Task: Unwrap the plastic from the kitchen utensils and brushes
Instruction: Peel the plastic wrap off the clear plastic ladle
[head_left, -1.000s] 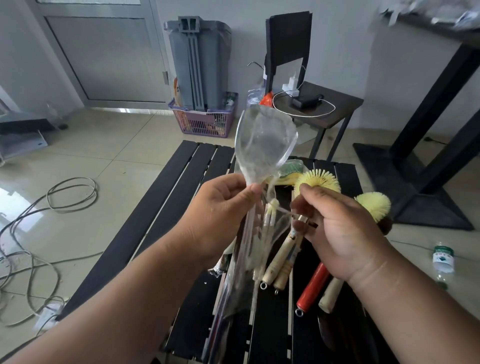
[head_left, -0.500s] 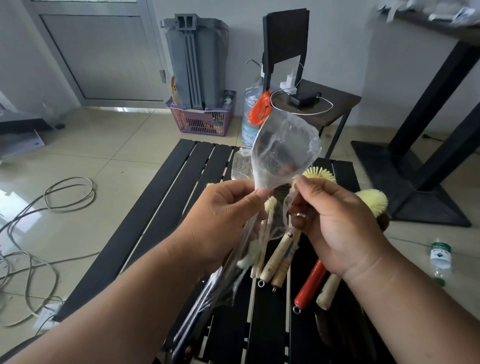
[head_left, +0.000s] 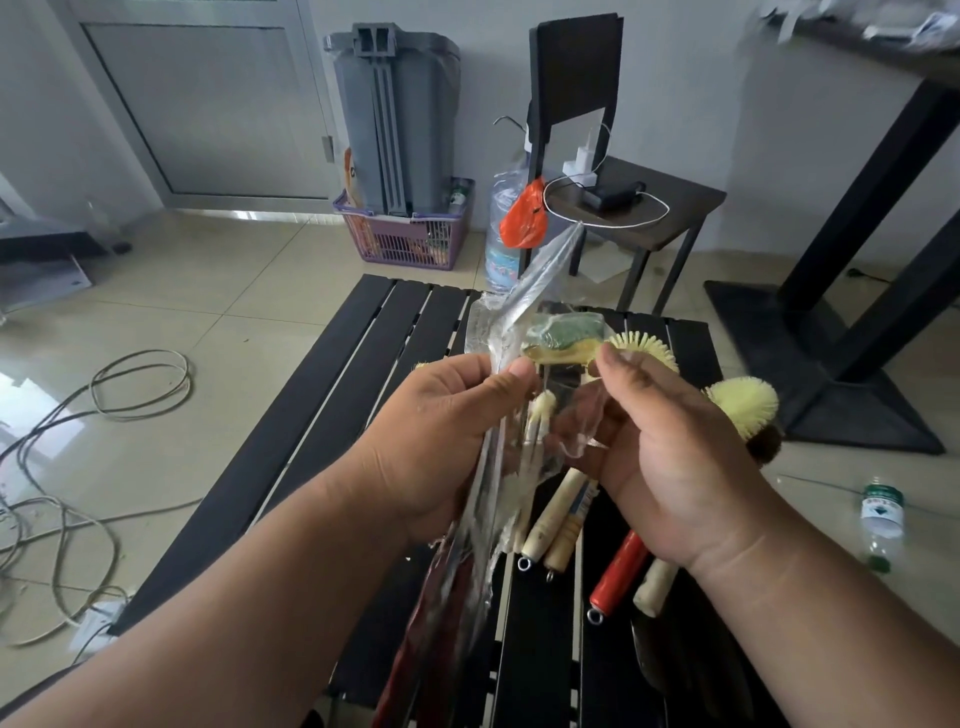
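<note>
I think this job is somewhere in the middle. On the black slatted table I can see brushes that look bare already: a round yellow brush, a second yellow brush, a red handle and a pale handle. Two more wooden handles lie side by side just below my hands. I cannot tell if thin plastic is on any of these. A green and yellow sponge thing past my hands does look wrapped.

Now my hands, going left to right. My left hand is curled around a long clear plastic wrapper. My thumb pinches it near the top. The wrapper sticks up and away from me, and its lower part hangs down past my wrist toward the table. Something dark red shows inside that lower part, but I cannot tell what it is.

My right hand is curled too. Its fingers pinch a loose bit of the same plastic, just beside my left thumb. A small pale brush tip shows between my two hands, and I think it is under the plastic.

So this wrapper is not off yet. I think I need to pull it apart next.
</note>
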